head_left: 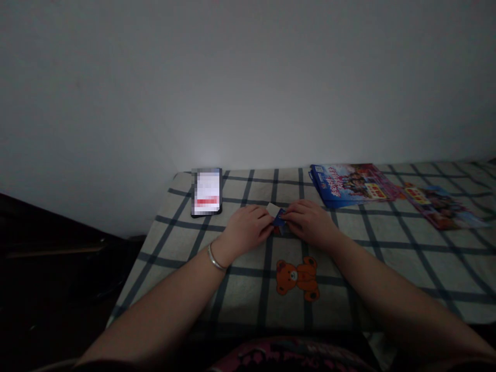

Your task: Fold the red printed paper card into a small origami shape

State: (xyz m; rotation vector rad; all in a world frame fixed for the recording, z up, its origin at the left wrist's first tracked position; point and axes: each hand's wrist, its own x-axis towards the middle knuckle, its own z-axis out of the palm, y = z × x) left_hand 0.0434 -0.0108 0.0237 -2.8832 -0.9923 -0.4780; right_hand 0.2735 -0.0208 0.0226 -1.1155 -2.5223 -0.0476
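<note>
Between my two hands is a small folded piece of printed paper (278, 216), blue and white with a reddish part below. My left hand (250, 227) pinches its left side, fingers closed. On the opposite side my right hand (310, 221) grips the paper's edge with thumb and fingertips. Both hands rest low over the checked tablecloth (240, 281). The fingers cover much of the paper, so its full shape is hidden. A silvery bangle (215, 257) circles my left wrist.
A phone (207, 191) with a lit, blurred screen lies at the back left. Glossy blue and pink leaflets (352, 183) are stacked at the back right, with another leaflet (442, 206) beside them. An orange bear picture (297, 278) is on the cloth nearer me. A pale wall (248, 82) stands behind the table.
</note>
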